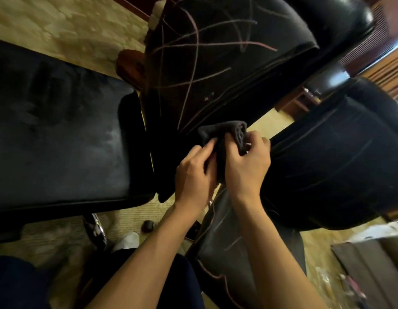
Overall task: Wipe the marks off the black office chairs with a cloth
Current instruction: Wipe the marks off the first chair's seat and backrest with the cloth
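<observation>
While both hands meet in front of the body, the left hand (194, 172) and right hand (247, 162) each keep a closed grip on the dark, soft cloth (224, 134), seemingly refolding it for a fresh face. Beyond, the glossy black chair back (215, 63) carries pink scribbled marks (193, 27), unwiped.

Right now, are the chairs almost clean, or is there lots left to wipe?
Lots left. The black chair on the left shows no lines, only a pale smear, so it may be done. Both hands, left and right, are folding the dark grey cloth. The black chair back ahead is covered in pink scribbles, and the right-hand chair has faint lines.
</observation>
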`<state>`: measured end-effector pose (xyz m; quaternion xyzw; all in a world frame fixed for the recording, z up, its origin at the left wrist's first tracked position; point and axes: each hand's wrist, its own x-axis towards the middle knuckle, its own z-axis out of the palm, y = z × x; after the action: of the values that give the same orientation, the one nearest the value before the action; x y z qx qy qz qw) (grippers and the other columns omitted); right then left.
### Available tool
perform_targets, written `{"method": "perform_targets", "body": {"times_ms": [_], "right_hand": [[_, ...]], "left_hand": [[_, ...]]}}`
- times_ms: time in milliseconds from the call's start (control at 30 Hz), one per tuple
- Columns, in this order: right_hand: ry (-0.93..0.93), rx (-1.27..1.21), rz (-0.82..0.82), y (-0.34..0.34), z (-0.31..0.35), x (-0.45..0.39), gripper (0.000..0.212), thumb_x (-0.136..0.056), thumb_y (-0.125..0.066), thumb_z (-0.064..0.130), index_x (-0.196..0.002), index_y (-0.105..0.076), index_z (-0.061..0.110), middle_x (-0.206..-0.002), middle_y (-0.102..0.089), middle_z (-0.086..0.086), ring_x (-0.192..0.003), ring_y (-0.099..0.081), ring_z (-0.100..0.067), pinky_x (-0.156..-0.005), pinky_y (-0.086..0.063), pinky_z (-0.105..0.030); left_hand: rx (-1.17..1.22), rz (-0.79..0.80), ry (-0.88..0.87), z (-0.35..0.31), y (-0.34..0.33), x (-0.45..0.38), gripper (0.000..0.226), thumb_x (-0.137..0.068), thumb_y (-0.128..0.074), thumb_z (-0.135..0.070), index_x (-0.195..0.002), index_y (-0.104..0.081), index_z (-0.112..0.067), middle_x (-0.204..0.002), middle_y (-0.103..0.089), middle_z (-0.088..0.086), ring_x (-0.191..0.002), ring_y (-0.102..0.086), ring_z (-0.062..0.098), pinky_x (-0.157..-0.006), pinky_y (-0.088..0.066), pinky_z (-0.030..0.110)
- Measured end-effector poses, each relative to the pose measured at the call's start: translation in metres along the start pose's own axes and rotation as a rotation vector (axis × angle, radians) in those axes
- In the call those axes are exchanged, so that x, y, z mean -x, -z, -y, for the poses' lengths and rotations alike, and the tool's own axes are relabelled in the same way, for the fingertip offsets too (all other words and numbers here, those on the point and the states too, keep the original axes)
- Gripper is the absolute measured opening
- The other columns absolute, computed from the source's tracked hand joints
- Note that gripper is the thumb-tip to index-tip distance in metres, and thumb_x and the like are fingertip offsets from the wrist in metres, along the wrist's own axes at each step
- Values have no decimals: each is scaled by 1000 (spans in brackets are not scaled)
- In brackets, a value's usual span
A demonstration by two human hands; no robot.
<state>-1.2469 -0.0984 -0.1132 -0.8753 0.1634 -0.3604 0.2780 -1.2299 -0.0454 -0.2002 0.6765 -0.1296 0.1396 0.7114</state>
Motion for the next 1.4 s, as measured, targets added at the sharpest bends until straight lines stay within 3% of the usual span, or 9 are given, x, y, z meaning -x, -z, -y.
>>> {"method": "perform_targets", "body": {"times_ms": [133,300,433,600,767,967,1133,1267,1400], "right_hand": [[-131,-136,70,-18,-28,6,5,-94,-64,22,-98,-61,20,-109,-59,-1,-101,-57,-7,-86,-46,-18],[-164,-323,179,-38,-52,21,10,-96,-61,15,-104,-59,11,-97,-66,-8,-90,-65,-17,-77,-53,-29],[-247,-237,90,-62,-63,47,9,-95,-63,17,-96,-55,12,-88,-63,-6,-82,-62,-19,-73,-52,-40],[-417,-52,261,-90,-94,73,14,-91,-65,31,-86,-53,26,-86,-63,-1,-79,-64,-19,-71,-55,-50],[-402,35,368,-95,-97,82,15,-92,-65,27,-84,-54,20,-80,-63,0,-72,-60,-14,-67,-53,-40],[-116,-4,128,-67,-74,48,19,-91,-65,24,-79,-53,15,-82,-54,-4,-74,-50,-15,-63,-38,-23],[-248,-38,174,-76,-80,40,11,-89,-64,30,-84,-61,20,-82,-65,0,-76,-63,-15,-66,-52,-36],[-357,-47,286,-96,-93,60,8,-91,-66,20,-85,-63,24,-77,-67,8,-70,-65,-4,-56,-50,-15],[-457,-51,322,-119,-112,72,17,-90,-68,23,-80,-60,34,-82,-69,9,-77,-66,-6,-67,-56,-26]], "left_hand": [[-49,24,14,21,-8,9,44,-99,-44,-22,-141,-54,-20,-116,-63,2,-103,-63,14,-86,-55,32],[-77,18,49,50,-5,15,41,-99,-46,-20,-138,-58,-18,-114,-64,2,-100,-65,16,-81,-56,29],[-218,37,43,70,-3,29,43,-98,-43,-29,-136,-59,-14,-106,-65,6,-86,-68,23,-64,-57,34],[-269,125,291,111,10,56,50,-97,-37,-40,-141,-54,-22,-113,-62,1,-95,-65,23,-72,-55,45],[-307,194,400,123,21,68,44,-100,-41,-37,-143,-50,-31,-122,-60,-2,-106,-62,26,-81,-53,46],[-147,105,213,89,8,39,44,-99,-46,-25,-142,-55,-19,-118,-63,1,-104,-64,19,-84,-54,38],[-114,61,273,87,-9,39,38,-102,-45,-29,-139,-56,-24,-115,-62,-6,-105,-62,12,-82,-53,37],[-151,77,369,116,-1,53,46,-98,-38,-41,-139,-55,-27,-116,-61,-6,-105,-61,14,-83,-53,41],[-183,156,461,144,7,54,40,-103,-46,-27,-143,-52,-28,-124,-60,-4,-113,-58,16,-90,-52,41]]}}
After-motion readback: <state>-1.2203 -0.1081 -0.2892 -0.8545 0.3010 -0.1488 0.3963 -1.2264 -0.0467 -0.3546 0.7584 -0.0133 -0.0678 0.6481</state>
